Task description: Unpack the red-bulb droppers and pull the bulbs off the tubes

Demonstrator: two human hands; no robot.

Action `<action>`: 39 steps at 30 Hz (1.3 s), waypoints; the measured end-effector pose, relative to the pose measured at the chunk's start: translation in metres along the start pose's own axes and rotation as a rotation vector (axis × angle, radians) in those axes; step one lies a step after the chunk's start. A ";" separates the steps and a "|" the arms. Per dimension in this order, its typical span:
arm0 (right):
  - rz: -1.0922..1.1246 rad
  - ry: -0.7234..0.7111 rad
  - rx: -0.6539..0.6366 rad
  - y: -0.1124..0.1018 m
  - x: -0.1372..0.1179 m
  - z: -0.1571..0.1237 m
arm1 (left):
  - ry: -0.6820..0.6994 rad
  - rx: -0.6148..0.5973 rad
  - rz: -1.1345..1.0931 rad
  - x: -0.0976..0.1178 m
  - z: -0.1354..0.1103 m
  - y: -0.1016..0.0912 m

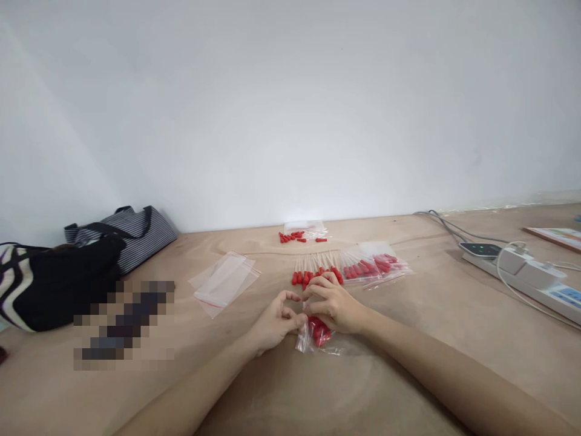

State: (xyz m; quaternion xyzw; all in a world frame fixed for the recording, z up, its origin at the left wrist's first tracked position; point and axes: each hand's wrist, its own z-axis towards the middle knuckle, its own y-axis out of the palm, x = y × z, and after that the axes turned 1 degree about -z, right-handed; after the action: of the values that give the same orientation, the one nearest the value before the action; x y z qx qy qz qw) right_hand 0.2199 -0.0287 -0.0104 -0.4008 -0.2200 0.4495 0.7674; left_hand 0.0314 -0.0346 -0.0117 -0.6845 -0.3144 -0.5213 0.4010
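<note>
My left hand (276,320) and my right hand (333,304) meet over a small clear plastic bag (316,335) with red-capped pieces inside. Both hands pinch the bag's top edge, fingers curled. Just beyond my right hand lies a row of loose droppers with red bulbs (308,270). To their right sit filled clear bags of red-capped droppers (374,265). A stack of empty clear zip bags (224,282) lies to the left. Loose red caps (297,236) lie near the wall beside another clear bag.
A wooden tabletop (408,339) meets a white wall. At left stand a black bag (59,281) and a striped bag (136,233). At right a white power strip (521,272) with cables and a plugged adapter, and a book (556,237).
</note>
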 end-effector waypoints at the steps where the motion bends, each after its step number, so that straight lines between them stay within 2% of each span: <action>1: 0.005 0.005 0.035 0.001 0.001 -0.003 | 0.108 0.014 0.115 -0.001 -0.001 -0.004; 5: 0.012 0.037 0.169 0.006 0.002 -0.013 | 0.791 0.121 0.755 -0.002 -0.002 -0.020; 7: 0.007 0.040 0.213 0.007 0.000 -0.014 | 1.082 0.186 0.972 -0.001 -0.001 -0.022; 9: 0.000 0.032 0.236 0.009 -0.002 -0.014 | 1.250 0.244 1.079 0.000 0.001 -0.021; 14: 0.020 0.026 0.244 0.010 -0.007 -0.012 | 1.471 0.270 1.158 0.002 0.005 -0.014; 18: 0.061 0.059 0.228 0.010 -0.007 -0.012 | 1.570 0.183 1.198 0.004 0.005 -0.014; 26: 0.045 0.084 -0.004 0.006 -0.004 -0.009 | 1.647 0.163 1.266 0.010 0.002 -0.012; 30: -0.015 0.016 -0.083 0.004 -0.002 -0.002 | 1.690 0.149 1.277 0.011 0.001 -0.011; 33: -0.011 -0.013 -0.072 0.004 -0.001 0.004 | 1.689 0.144 1.270 0.012 0.000 -0.012; 39: 0.056 -0.028 0.076 0.008 -0.001 0.001 | 1.618 0.211 1.188 0.010 -0.001 -0.016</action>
State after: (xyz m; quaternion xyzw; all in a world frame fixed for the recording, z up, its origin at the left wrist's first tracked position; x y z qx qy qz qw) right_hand 0.2145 -0.0274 -0.0166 -0.3712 -0.2021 0.4845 0.7659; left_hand 0.0202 -0.0276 0.0018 -0.1321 0.3993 -0.5146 0.7472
